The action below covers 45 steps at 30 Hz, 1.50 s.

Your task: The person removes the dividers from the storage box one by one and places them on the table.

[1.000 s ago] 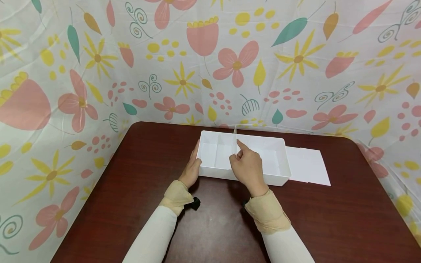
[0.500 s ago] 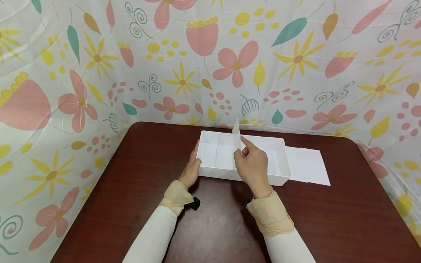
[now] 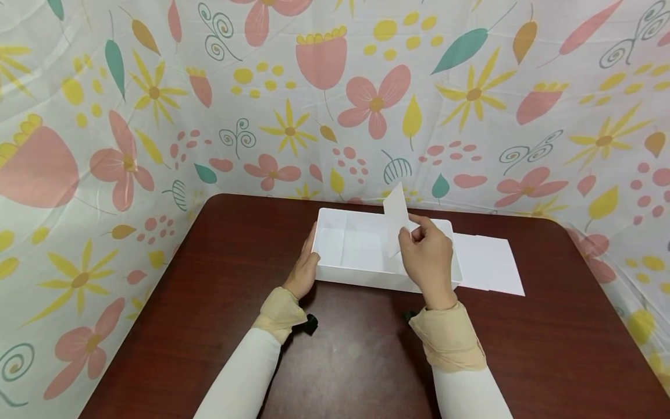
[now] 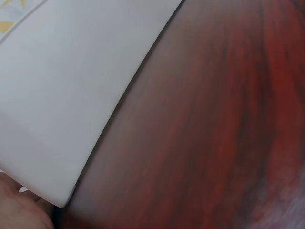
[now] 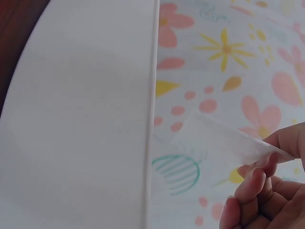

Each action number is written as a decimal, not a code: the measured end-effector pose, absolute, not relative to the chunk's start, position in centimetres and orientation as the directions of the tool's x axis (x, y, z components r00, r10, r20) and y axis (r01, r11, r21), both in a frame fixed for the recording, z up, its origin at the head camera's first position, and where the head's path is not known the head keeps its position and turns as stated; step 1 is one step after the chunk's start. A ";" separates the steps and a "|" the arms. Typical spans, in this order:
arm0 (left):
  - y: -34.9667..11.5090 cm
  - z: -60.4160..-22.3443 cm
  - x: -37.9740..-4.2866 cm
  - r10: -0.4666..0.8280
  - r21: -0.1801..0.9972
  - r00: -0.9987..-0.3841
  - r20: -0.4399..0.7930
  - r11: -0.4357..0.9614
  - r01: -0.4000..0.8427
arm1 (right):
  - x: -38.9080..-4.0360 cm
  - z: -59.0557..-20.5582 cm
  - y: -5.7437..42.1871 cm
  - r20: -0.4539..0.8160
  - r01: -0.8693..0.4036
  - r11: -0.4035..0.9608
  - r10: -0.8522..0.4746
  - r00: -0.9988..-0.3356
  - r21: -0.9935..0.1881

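A white, open-topped rectangular box stands on the table. My left hand holds its left end, fingers along the end wall and thumb at the front corner. In the left wrist view, part of that hand shows beside the corner of the box. Between thumb and fingers, my right hand pinches a thin white divider panel, tilted over the box's right part and rising above the back rim. The right wrist view shows the panel pinched near one edge. Another divider stands inside toward the left.
Flat white sheets lie on the dark red-brown table at the right end of the box, partly hidden by it. A floral-patterned curtain hangs behind and to the left of the table.
The divider panel has come up from standing across the box's middle. My right hand has carried it up and to the right, turning its face toward view. My left hand has stayed put.
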<state>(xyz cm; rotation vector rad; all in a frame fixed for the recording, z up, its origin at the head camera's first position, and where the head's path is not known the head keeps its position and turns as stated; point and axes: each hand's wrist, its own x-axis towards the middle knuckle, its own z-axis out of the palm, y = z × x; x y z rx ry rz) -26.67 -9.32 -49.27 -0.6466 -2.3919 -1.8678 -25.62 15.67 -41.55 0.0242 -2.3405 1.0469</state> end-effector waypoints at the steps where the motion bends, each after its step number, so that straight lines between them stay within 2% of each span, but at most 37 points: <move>1: -9.3 -49.2 -26.7 0.296 0.921 -0.913 0.281 0.185 0.343 | -25.7 -41.5 16.0 0.502 -0.229 0.695 0.216 -0.838 -0.681; 16: -9.4 -49.0 -26.4 0.286 0.927 -0.922 0.261 0.192 0.322 | -25.7 -40.6 20.0 0.452 -0.121 0.677 0.338 -0.825 -0.726; 29: -9.3 -48.9 -26.4 0.292 0.925 -0.918 0.267 0.190 0.329 | -24.8 -40.2 26.3 0.309 0.094 0.611 0.520 -0.796 -0.786; 37: -9.3 -49.0 -26.5 0.290 0.923 -0.917 0.275 0.189 0.336 | -24.2 -40.6 30.0 0.251 0.169 0.580 0.572 -0.781 -0.797; 45: -9.3 -49.2 -26.6 0.295 0.916 -0.913 0.282 0.199 0.348 | -23.4 -40.3 32.9 0.159 0.212 0.454 0.650 -0.743 -0.865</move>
